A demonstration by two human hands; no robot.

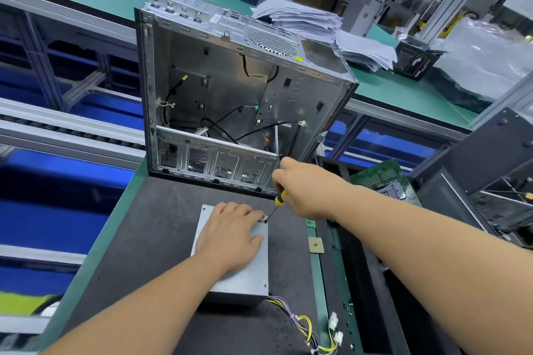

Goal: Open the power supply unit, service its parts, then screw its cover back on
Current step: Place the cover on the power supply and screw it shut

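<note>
Low in the frame we pressed our flat left hand on the supply to steady it on the table while our right hand gripped the screwdriver at a corner screw.

Grey sheet-metal box PSU lies flat on dark mat, cover on, yellow/purple wire bundle exiting near-right corner. Yellow-black handled screwdriver tilted, tip at PSU's far-right corner screw.
</note>
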